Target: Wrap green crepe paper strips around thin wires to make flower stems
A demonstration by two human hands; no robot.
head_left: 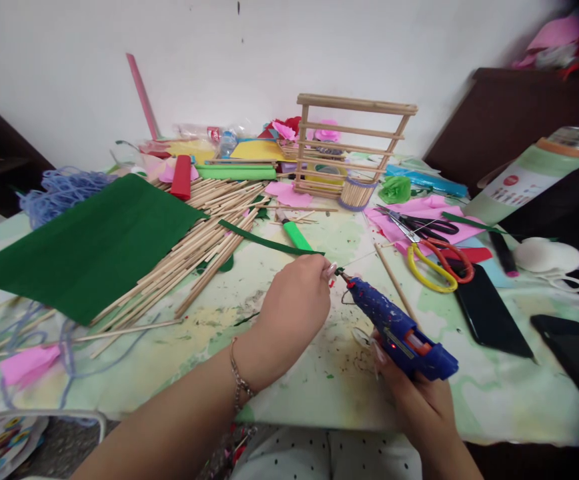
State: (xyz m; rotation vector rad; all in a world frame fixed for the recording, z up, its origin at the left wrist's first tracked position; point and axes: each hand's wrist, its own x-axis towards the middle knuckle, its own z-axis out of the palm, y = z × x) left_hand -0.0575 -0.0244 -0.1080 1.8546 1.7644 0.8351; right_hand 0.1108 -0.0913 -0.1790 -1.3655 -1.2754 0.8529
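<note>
My left hand [297, 297] is closed in a pinch near the table's middle. A narrow dark green strip [264, 243] runs up to it from the left, and a small dark green bit shows at the fingertips. The fingers largely hide how the strip is held. Wrapped round the grip of a blue glue gun [382, 313], my right hand [414, 393] keeps the nozzle pointed up and left, at the left fingertips. A small red light glows on the gun's side. A fine pale strand stretches from the nozzle area toward the scissors [432, 257].
Thin wooden sticks [204, 230] and a dark green sheet [99, 247] lie left. A stick frame [354, 103] stands behind, beside a small stick cup [357, 195]. A green-handled cutter [297, 235] lies ahead. Right are a black phone [492, 310] and a bottle [524, 180].
</note>
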